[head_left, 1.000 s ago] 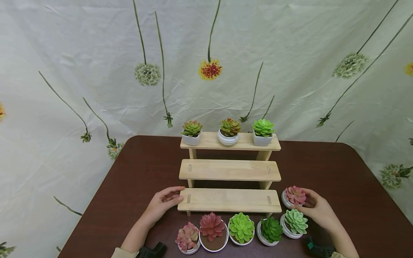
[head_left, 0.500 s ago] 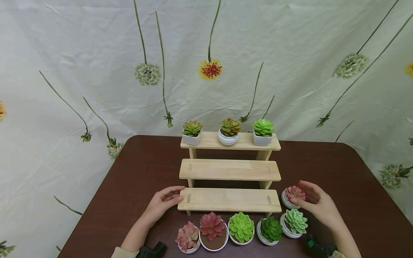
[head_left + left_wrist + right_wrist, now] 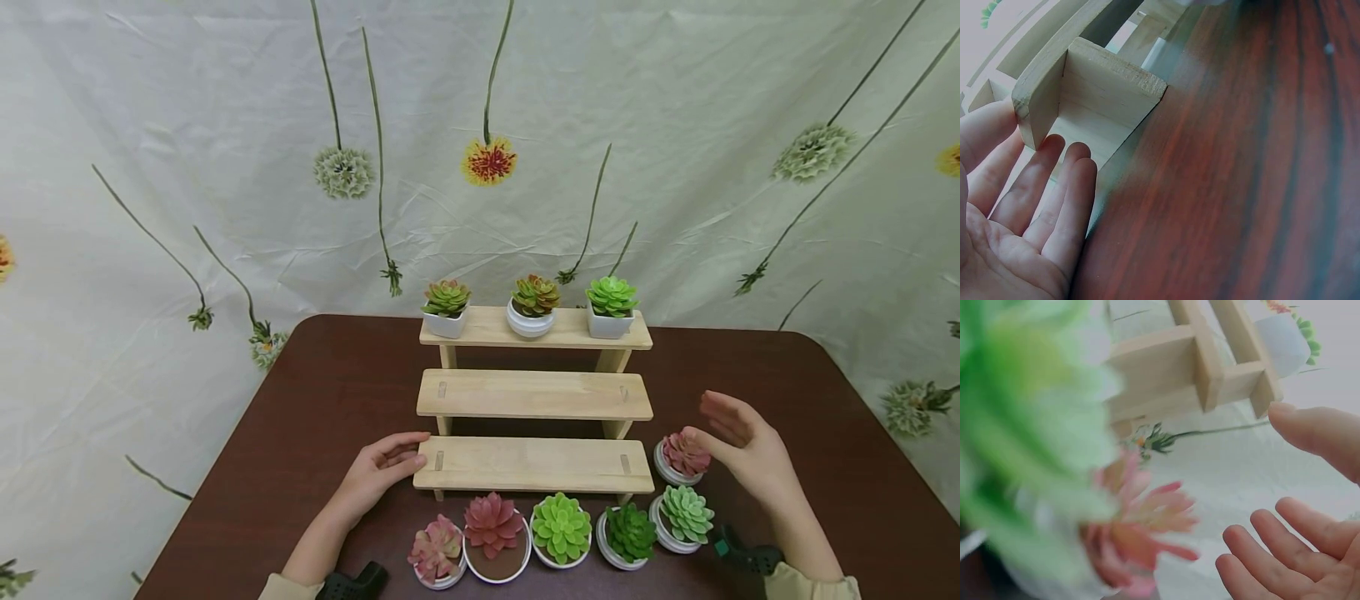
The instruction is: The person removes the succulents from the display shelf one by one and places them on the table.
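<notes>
A three-tier wooden display stand (image 3: 534, 465) stands mid-table. My left hand (image 3: 381, 472) holds the left end of its lowest board, thumb and fingers at the board's corner. In the left wrist view that board end (image 3: 1041, 103) shows between the thumb and fingers. My right hand (image 3: 750, 450), fingers spread and nothing in its grasp, is raised just right of a pink potted succulent (image 3: 686, 455). The right wrist view shows the same pink succulent (image 3: 1141, 528) apart from the fingertips. Nearer the front sits a pale green potted succulent (image 3: 687, 514).
Along the stand's front stand a pink succulent (image 3: 437, 550), a dark red one (image 3: 492, 527), a bright green one (image 3: 561, 531) and a dark green one (image 3: 630, 533). The top board bears three potted succulents (image 3: 535, 297). Behind the table (image 3: 352, 367) hangs a flower-print cloth (image 3: 247, 108).
My right hand has let go of the pink succulent, spread its fingers and risen up and to the right. The left hand keeps its place on the stand.
</notes>
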{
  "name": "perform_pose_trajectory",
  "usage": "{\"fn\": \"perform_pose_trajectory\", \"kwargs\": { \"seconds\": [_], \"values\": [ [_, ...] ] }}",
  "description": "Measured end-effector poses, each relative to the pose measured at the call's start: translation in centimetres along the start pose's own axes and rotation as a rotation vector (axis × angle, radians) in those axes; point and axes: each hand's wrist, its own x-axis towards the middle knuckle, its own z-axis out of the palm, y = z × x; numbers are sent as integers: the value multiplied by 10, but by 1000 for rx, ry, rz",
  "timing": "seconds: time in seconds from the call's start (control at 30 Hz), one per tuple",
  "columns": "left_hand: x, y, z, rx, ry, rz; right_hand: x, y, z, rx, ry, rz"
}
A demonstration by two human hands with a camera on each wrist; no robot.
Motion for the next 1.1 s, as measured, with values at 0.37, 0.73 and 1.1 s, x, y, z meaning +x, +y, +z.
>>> {"fn": "perform_pose_trajectory", "kwargs": {
  "seconds": [0.37, 0.73, 1.1],
  "values": [
    [0, 1, 0, 4, 4, 9, 51, 77, 11, 43, 53, -125],
    [-1, 2, 0, 1, 2, -1, 33, -43, 4, 95, 6, -137],
    [-1, 1, 0, 9, 12, -20, 43, -92, 6, 184, -27, -115]
  ]
}}
